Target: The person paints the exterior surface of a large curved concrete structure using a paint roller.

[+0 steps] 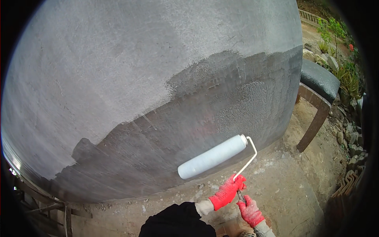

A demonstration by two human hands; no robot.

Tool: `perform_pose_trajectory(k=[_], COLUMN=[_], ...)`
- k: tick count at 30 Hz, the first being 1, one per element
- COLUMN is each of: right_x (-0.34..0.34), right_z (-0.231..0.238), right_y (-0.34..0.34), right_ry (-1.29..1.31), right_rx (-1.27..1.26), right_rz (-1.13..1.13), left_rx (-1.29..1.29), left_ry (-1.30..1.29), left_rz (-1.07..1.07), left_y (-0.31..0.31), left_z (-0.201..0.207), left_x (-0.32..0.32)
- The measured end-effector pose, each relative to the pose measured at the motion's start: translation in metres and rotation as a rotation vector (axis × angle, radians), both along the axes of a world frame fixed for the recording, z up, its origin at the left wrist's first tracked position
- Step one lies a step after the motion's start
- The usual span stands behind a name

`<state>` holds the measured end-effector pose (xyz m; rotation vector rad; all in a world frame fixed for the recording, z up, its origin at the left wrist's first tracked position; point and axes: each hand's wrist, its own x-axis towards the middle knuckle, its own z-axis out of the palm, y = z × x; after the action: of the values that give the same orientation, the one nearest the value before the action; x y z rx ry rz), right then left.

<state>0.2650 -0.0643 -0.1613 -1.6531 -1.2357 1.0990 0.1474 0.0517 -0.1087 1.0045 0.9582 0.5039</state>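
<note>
At 5 o'clock, both red-gloved hands hold paint roller.
Left hand point(226, 192) grip closed on roller handle point(241, 196), right hand point(250, 212) clamped just below; white roller point(213, 157) lies on wall point(118, 79) wet dark band; stool point(318, 85) at 3 o'clock.

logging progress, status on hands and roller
Left red-gloved hand and right red-gloved hand both in a grip on the handle of the white paint roller. Roller against grey wall, lower band wet. Nothing in the way.

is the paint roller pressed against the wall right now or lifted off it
Against the wall, as far as the view shows: the white roller lies on the dark wet band low on the grey wall, handle held by both red-gloved hands, left hand, right hand.
</note>
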Motion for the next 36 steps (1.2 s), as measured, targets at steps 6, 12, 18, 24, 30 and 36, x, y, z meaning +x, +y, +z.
perform_pose_trajectory(k=[6,12,18,24,30,36], right_x=[-0.022,-0.046,-0.060,-0.048,-0.048,-0.035], right_z=[0.098,-0.001,-0.097,0.046,0.039,-0.099], right_y=[0.050,0.024,-0.011,0.072,0.074,-0.020], right_ry=[0.073,0.035,0.111,0.361,0.175,-0.172], right_rx=[0.232,0.221,-0.081,0.200,0.279,0.093], right_rz=[0.093,0.016,-0.029,0.144,0.095,0.031], left_rx=[0.479,0.521,0.360,0.488,0.409,0.436], left_ry=[-0.095,0.374,0.456,0.376,0.522,0.779], left_rz=[0.044,-0.155,-0.538,-0.610,-0.620,-0.735], left_y=[0.016,-0.012,-0.037,-0.029,-0.031,-0.042], left_z=[0.111,0.085,0.071,0.119,0.141,0.158], left_x=[-0.021,-0.053,-0.077,-0.090,-0.106,-0.109])
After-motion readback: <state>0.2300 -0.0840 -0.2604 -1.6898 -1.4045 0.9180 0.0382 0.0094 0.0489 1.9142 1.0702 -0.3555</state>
